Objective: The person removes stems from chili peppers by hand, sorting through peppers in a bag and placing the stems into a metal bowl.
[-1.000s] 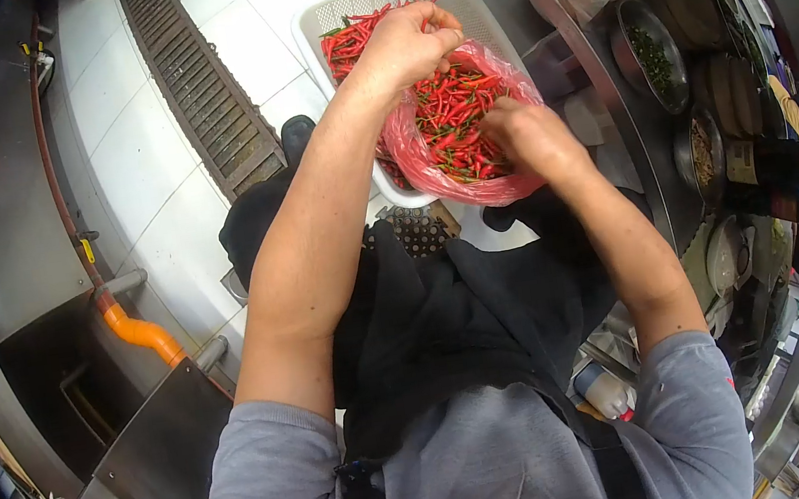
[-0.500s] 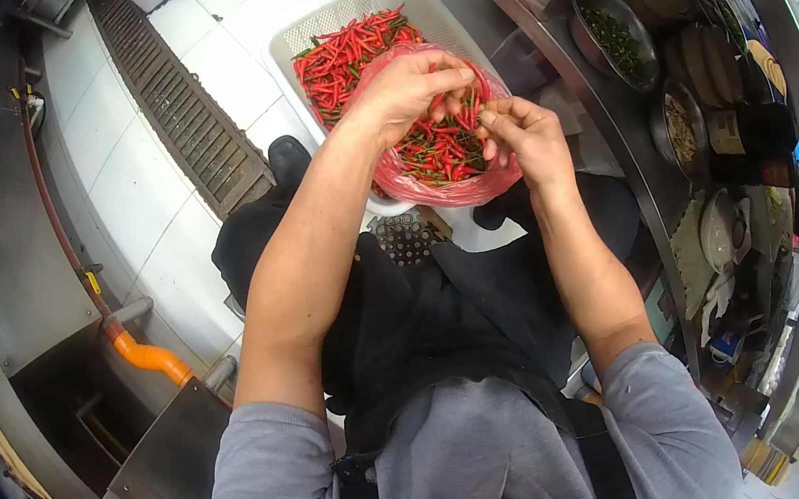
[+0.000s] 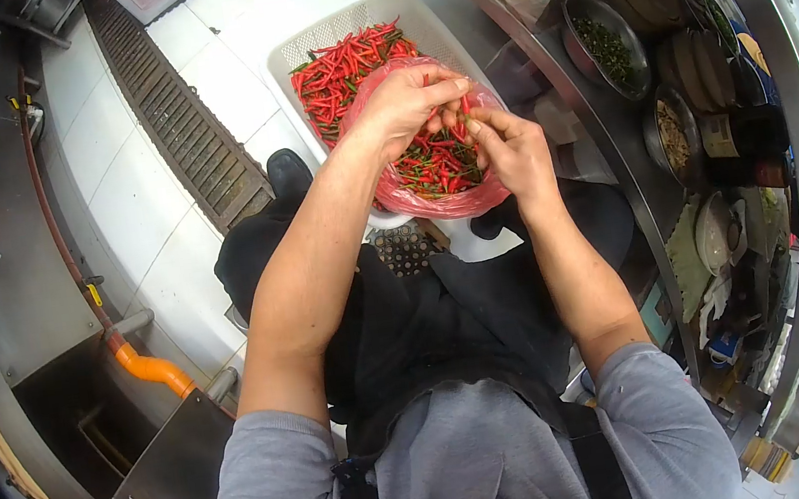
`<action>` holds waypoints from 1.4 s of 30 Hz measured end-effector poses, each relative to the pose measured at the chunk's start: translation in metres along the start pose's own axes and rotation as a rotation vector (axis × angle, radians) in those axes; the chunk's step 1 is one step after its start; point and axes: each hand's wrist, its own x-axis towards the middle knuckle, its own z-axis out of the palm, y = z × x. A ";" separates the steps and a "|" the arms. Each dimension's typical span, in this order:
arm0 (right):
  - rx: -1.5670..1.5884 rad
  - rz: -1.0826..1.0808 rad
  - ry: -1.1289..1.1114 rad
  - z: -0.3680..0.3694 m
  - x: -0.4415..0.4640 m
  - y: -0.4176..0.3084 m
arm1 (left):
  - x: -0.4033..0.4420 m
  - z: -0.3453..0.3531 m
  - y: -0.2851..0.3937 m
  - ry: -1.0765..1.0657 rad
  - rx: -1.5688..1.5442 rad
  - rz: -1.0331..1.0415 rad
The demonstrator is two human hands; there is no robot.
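Both hands meet over a pink plastic bag (image 3: 454, 204) full of red chilies with green stems (image 3: 436, 166). The fingers of my left hand (image 3: 409, 107) are pinched around red chilies, partly hidden by the fingers. Close beside it on the right, my right hand (image 3: 510, 146) pinches a red chili between thumb and fingers. The bag rests in a white perforated basket (image 3: 430, 18), where a heap of loose red chilies (image 3: 337, 81) lies behind and left of the bag.
On the right, a metal shelf (image 3: 594, 118) holds a bowl of chopped greens (image 3: 603, 46) and a bowl of brownish pieces (image 3: 673, 135). A floor drain grate (image 3: 185, 116) runs along the left. An orange pipe (image 3: 151, 368) bends beside steel units.
My right hand has risen from the chilies in the bag to meet my left hand. The view has shifted, and more of the loose chilies in the basket shows.
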 end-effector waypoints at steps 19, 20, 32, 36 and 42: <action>-0.876 -0.674 0.167 -0.093 0.035 -0.077 | -0.004 -0.015 0.019 0.160 -0.182 0.080; -0.926 -0.696 0.031 -0.076 0.037 -0.061 | -0.003 -0.015 0.018 0.160 -0.164 0.077; -1.382 -0.540 -0.487 -0.028 0.071 0.029 | -0.009 -0.020 0.023 0.171 -0.046 0.070; -1.353 -0.603 -0.444 -0.035 0.076 0.038 | -0.007 -0.019 0.022 0.174 -0.012 0.070; -1.254 -0.566 -0.425 -0.055 0.073 0.010 | -0.008 -0.018 0.020 0.201 0.058 0.082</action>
